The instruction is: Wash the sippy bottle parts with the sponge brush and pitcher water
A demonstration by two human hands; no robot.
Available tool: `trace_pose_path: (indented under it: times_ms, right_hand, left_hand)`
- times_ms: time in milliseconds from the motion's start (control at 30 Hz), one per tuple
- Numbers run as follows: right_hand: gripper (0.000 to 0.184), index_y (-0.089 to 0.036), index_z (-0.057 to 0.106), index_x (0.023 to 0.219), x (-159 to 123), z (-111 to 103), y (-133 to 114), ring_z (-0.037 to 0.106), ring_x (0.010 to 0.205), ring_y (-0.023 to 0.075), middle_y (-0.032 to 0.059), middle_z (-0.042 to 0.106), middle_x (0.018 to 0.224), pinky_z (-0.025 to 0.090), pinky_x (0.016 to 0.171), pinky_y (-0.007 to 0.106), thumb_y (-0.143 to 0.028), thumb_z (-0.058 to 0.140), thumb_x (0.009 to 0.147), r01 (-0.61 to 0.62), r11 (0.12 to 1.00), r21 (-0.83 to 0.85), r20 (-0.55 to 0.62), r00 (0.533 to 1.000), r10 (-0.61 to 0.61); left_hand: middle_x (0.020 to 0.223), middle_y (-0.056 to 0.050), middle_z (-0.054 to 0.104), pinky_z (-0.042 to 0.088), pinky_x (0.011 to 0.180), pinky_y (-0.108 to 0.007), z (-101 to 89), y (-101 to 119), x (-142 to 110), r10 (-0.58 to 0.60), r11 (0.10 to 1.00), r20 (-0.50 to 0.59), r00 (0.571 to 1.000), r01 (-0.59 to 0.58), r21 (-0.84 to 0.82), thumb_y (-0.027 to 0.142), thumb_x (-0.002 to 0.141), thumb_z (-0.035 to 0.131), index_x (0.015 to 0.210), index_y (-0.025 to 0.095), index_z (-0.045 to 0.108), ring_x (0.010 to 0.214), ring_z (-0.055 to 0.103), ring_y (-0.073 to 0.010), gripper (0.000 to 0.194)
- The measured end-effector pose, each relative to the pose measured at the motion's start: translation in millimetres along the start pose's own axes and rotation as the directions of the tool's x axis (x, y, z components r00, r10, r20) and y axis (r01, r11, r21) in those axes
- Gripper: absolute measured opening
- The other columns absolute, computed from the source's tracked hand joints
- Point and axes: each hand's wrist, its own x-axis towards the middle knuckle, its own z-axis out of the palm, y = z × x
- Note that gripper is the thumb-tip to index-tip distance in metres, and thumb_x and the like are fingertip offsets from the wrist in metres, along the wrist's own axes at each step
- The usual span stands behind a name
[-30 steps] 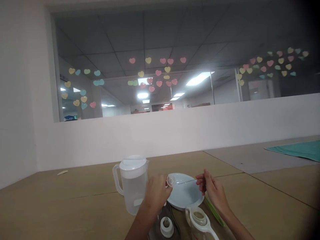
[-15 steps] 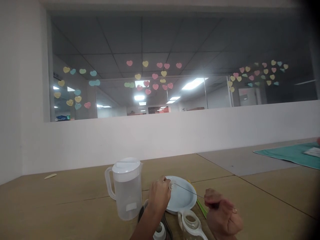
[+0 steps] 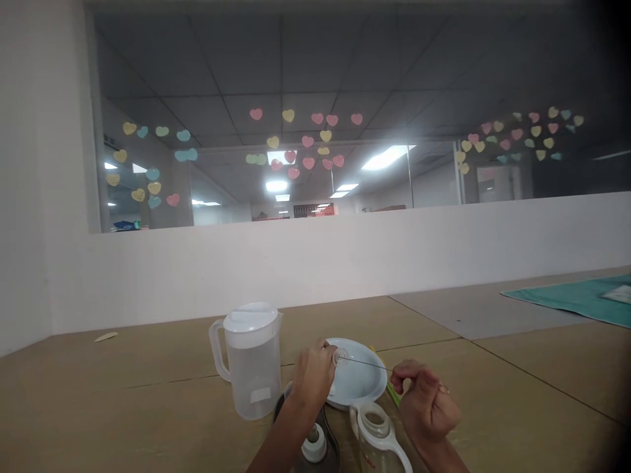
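My left hand (image 3: 313, 376) is closed on a small clear round piece (image 3: 340, 357) that looks like a bottle nipple. Its round opening faces right. One end of a thin wire-like rod (image 3: 367, 363) goes to this opening. Pinched in my right hand (image 3: 428, 401) is the rod's other end. Below the round piece sits a pale blue-white bowl (image 3: 362, 387). A clear bottle (image 3: 377, 437) with white handles stands open in front of it. Under my left forearm, a white collar ring with a teat (image 3: 315, 448) lies on a dark grey tray (image 3: 332, 437).
A lidded clear pitcher (image 3: 256, 378) stands left of my left hand. A green strip-like item (image 3: 393, 393) lies partly hidden beside the bowl. Far right is a teal cloth (image 3: 566, 302). A small pale leaf-shaped piece (image 3: 106, 337) lies far left, before the wall (image 3: 221, 269).
My right hand has turned over, its loosely open fingers now pinching, and has drawn back right and slightly down. The round piece stays in my left hand. The view has shifted a little.
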Motion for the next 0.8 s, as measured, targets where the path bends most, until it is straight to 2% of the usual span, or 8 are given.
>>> trace_pose_path:
  times_ms: [133, 367, 500, 800]
  right_hand:
    - [0.053, -0.017, 0.056, 0.056, 3.0, 0.1, 3.3, 0.049, 0.039, 0.0111, 0.0009, 0.053, 0.046, 0.039, 0.038, 0.025, -0.058, 0.039, 0.085, -0.148, 0.989, -0.032, -0.14, 0.98, 0.142]
    - [0.053, -0.016, 0.053, 0.057, 16.3, -0.5, -0.9, 0.049, 0.036, 0.0116, -0.0002, 0.053, 0.045, 0.04, 0.037, 0.026, -0.064, 0.045, 0.078, -0.327, 0.942, 0.074, -0.268, 0.903, 0.335]
    - [0.049, -0.016, 0.052, 0.06, 25.0, -1.7, -0.6, 0.048, 0.035, 0.011, -0.0021, 0.052, 0.044, 0.038, 0.034, 0.024, -0.063, 0.047, 0.077, -0.409, 0.898, 0.161, -0.295, 0.848, 0.439]
    - [0.05, -0.019, 0.047, 0.057, 27.6, -5.5, 12.6, 0.04, 0.031, 0.0079, -0.0059, 0.045, 0.039, 0.029, 0.03, 0.021, -0.065, 0.049, 0.074, -0.512, 0.831, 0.217, -0.289, 0.78, 0.555]
  left_hand:
    - [0.104, -0.004, 0.064, 0.045, 0.077, -0.027, -2.2, 1.9, -1.3, -0.004, 1.0, -0.03, 1.0, 0.003, -0.022, 0.021, 0.091, 0.039, 0.106, 0.025, 0.062, 0.09, 0.061, -0.0181, 0.028]
    - [0.101, -0.005, 0.065, 0.045, 0.076, -0.026, -1.3, 1.7, -1.2, 0.07, 0.996, -0.079, 0.994, -0.074, -0.055, 0.017, 0.091, 0.039, 0.109, 0.023, 0.061, 0.091, 0.061, -0.0182, 0.029]
    - [0.096, -0.003, 0.065, 0.044, 0.07, -0.025, -0.9, 2.3, -1.3, 0.088, 0.994, -0.157, 0.984, -0.097, -0.054, 0.023, 0.093, 0.037, 0.099, 0.023, 0.063, 0.084, 0.061, -0.0168, 0.027]
    - [0.098, -0.004, 0.062, 0.045, 0.073, -0.028, 1.7, 0.7, -3.1, 0.195, 0.98, -0.259, 0.946, -0.195, 0.028, 0.021, 0.093, 0.033, 0.102, 0.022, 0.06, 0.089, 0.057, -0.0182, 0.028]
